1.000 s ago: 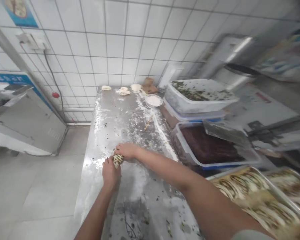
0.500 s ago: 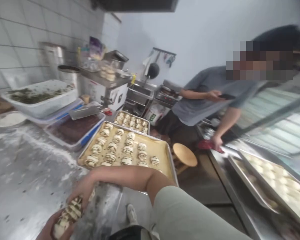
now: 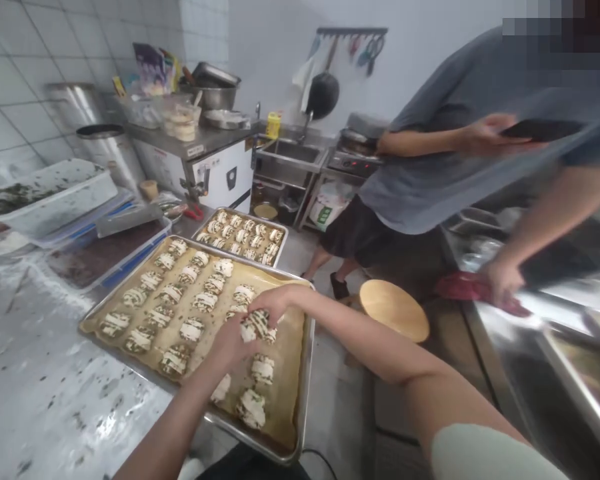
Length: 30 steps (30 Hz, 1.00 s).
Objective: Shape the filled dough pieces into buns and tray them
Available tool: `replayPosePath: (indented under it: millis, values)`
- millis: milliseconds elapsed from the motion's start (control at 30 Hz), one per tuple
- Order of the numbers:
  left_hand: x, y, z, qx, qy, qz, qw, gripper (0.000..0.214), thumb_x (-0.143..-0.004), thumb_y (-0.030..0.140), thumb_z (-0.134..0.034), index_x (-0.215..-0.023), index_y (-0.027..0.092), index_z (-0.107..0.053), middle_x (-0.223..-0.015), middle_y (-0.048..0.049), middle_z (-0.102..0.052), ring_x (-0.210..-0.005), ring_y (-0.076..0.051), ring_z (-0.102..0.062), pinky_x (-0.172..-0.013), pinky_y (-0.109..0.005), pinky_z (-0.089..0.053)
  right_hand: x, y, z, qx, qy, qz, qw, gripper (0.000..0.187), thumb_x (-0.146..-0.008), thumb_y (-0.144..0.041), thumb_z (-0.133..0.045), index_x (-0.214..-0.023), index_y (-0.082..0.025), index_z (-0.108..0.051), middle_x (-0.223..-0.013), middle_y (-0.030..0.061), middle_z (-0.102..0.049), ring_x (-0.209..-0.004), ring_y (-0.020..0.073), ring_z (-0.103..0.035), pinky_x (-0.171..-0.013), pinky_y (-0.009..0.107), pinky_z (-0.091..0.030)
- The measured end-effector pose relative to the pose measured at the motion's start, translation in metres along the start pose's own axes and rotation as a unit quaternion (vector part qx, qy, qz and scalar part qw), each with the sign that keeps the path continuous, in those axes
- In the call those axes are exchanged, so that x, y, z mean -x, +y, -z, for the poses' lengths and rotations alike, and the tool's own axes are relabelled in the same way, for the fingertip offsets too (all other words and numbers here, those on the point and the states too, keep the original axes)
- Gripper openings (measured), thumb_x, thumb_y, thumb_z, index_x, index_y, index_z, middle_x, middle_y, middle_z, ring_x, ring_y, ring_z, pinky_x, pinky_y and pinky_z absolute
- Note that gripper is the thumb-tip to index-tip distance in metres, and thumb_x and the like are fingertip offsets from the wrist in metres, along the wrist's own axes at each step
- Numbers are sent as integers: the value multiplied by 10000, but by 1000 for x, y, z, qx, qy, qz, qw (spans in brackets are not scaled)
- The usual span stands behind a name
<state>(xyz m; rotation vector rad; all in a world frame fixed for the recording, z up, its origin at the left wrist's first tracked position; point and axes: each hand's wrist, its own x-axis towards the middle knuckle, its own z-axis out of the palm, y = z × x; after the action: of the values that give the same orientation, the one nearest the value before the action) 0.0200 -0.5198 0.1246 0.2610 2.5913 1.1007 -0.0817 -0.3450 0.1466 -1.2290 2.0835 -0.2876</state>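
Both my hands hold one twisted scallion dough roll just above the near baking tray. My left hand grips its near end and my right hand pinches its far end. The tray is lined with brown paper and carries several shaped rolls in rows. The spot under my hands, on the tray's right side, is mostly bare paper.
A second tray of rolls lies behind. Tubs of dark filling and chopped greens stand at left on the floured steel table. A person in a grey shirt stands at right holding a phone. A round wooden stool is nearby.
I turned from the floured table to the tray. Both hands carried the roll from the table's edge to above the tray's right side.
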Motion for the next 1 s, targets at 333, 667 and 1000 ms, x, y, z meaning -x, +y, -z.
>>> replayPosePath:
  millis: [333, 667, 1000]
  values:
    - [-95, 11, -12, -99, 76, 83, 989, 586, -640, 306, -697, -1173, 160, -502, -1033, -85, -637, -926, -219, -602, -823, -298, -449, 26, 104, -44, 186, 129, 61, 972, 472, -629, -247, -674, -1080, -154, -567, -994, 106, -553, -928, 225, -502, -778, 328, -424]
    - [-198, -3, -48, -83, 292, 109, 947, 711, -656, 273, -706, -1254, 93, -367, -1182, -167, -530, -1136, -266, -480, -959, -370, -371, 44, 122, -70, 166, 235, 35, 957, 607, -728, -98, -501, -1315, -147, -351, -1102, 140, -527, -1053, 231, -490, -862, 353, -416]
    - [-132, 31, -59, -179, 252, -20, 951, 500, -809, 280, -507, -1267, 135, -368, -1188, -137, -479, -1133, -262, -429, -968, -400, -335, 68, 116, -51, 208, 193, 6, 959, 265, -802, -105, -455, -1061, -141, -501, -1000, 127, -555, -993, 223, -502, -762, 316, -415]
